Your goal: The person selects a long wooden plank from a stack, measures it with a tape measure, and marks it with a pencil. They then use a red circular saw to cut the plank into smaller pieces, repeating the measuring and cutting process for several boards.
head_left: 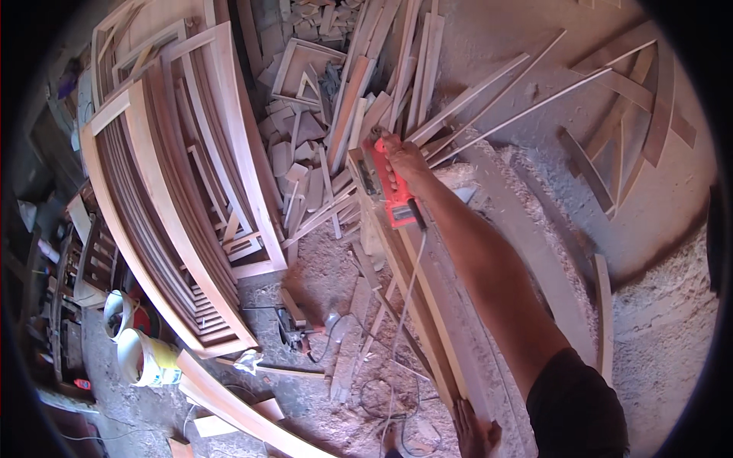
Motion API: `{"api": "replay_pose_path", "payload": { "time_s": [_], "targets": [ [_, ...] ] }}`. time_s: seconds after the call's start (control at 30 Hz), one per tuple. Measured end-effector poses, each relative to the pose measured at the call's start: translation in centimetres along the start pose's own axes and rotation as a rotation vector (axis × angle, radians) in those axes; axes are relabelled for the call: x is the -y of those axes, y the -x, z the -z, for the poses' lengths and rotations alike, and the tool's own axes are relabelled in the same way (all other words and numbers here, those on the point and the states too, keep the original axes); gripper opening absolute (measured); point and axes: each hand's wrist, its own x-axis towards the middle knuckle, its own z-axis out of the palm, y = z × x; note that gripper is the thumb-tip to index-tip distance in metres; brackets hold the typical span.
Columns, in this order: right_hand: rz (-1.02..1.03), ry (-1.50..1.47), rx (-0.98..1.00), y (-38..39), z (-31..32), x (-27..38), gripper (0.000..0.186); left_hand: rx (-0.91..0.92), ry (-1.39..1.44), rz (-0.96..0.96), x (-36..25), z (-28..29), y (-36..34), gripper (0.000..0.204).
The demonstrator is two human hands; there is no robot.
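My right hand (405,160) is wrapped round the handle of a red electric planer (398,206), my arm stretched far forward. The planer sits at the far end of a long wooden beam (416,294); its underside is hidden. From its rear a cord (412,286) hangs down along the beam's left side. At the near end, my left hand (475,437) rests on the wood with fingers stretched along it, partly cut off by the lower edge of the view.
Slatted wooden frames (145,153) lean in a stack at left. Offcuts (305,145) and long strips (473,95) lie beyond the beam. Another power tool (294,332) lies on the dusty floor, near buckets (145,359). Curved boards (660,107) lie at right.
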Motion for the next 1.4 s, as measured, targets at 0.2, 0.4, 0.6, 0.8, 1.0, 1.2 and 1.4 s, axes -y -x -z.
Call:
{"api": "replay_pose_path", "payload": {
  "time_s": [0.2, 0.4, 0.6, 0.8, 1.0, 1.2, 1.4],
  "targets": [
    [0.330, -0.100, -0.054, 15.0, 3.6, -2.9, 0.037, 0.029, 0.016, -0.073, 0.4, -0.7, 0.2, 0.098],
    [0.130, -0.258, 0.001, 46.4, 10.9, -4.5, 0.029, 0.271, 0.208, -0.167, 10.4, 1.6, 13.5, 0.072],
    [-0.135, -0.100, 0.019, 77.2, 21.4, -4.9, 0.054, 0.521, 0.090, 0.191, 12.1, 7.8, 23.3, 0.077],
    [-0.201, -0.108, -0.224, 98.8, 26.5, -5.9, 0.056, 0.176, -0.055, -0.017, 3.5, -0.2, 34.6, 0.091],
    [-0.123, -0.545, -0.411, 108.8, 29.4, -5.7, 0.046, 0.174, 0.110, 0.191, 0.5, -4.9, 38.6, 0.099],
    [0.075, -0.116, -0.617, 112.9, 32.4, -8.3, 0.058, 0.257, 0.561, 0.145, -7.9, 0.4, 42.7, 0.058],
    [0.024, -0.267, -0.563, 113.5, 31.8, -6.1, 0.050, 0.300, 1.260, 0.226, -23.5, 8.6, 42.0, 0.058]
  ]
}}
